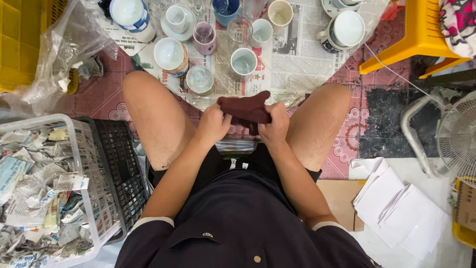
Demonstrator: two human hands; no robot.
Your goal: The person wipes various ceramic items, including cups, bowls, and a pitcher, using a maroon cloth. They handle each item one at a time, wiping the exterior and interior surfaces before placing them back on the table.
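Both hands, left and right, pinched a maroon cloth between the knees, just near of the cups on newspaper; risk: a dangling corner could topple one.

One dark red cloth, two hands, one white basket, one black crate, one yellow stool, one fan.

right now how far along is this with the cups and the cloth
Done, by the look of it: about a dozen cups and saucers stand unwrapped on the newspaper sheet, and crumpled newspaper fills the white basket. In hand: the left hand and right hand both grip a dark red cloth; no cup is held. Which cups are wiped can't be told.
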